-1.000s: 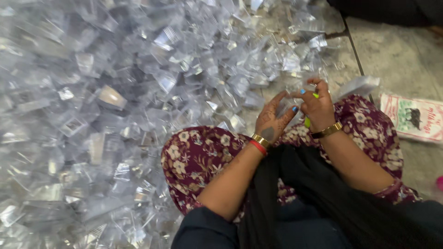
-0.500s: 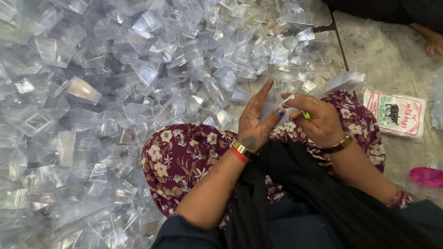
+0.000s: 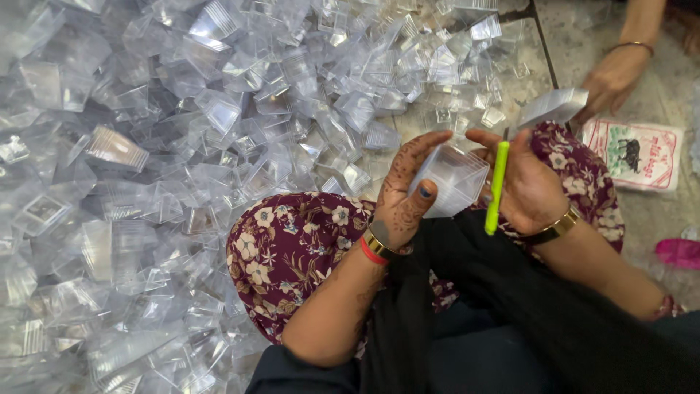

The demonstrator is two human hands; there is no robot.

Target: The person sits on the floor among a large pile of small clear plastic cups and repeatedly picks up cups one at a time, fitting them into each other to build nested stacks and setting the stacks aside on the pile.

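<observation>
Seen from above, a person sits on the floor with a maroon floral cloth [image 3: 292, 248] draped over the lap. The left hand [image 3: 403, 191] holds a small clear plastic box [image 3: 453, 179] just above the lap, near the centre of the view. The thumb presses the box's near face and the fingers [image 3: 415, 146] curl over its far edge, closed on it. The right hand [image 3: 526, 182] is wrapped around a slim yellow-green handled tool [image 3: 496, 186], held upright with its dark tip just past the box's right edge. Those fingers are closed on the handle. Whether the tip touches the plastic cannot be told.

To the left and far side, a large heap of similar clear plastic boxes [image 3: 168, 131] covers the floor. At the far right, another person's hand [image 3: 616, 76] rests on the floor beside a flat white printed packet [image 3: 642, 153], and a pink object [image 3: 679, 252] lies at the right edge.

As a judgement, the work would go best with the box braced firmly against the thumb so that it cannot twist. The tool tip should meet the edge lightly and point away from the holding fingers, since thin plastic can crack or let a tip slip.
</observation>
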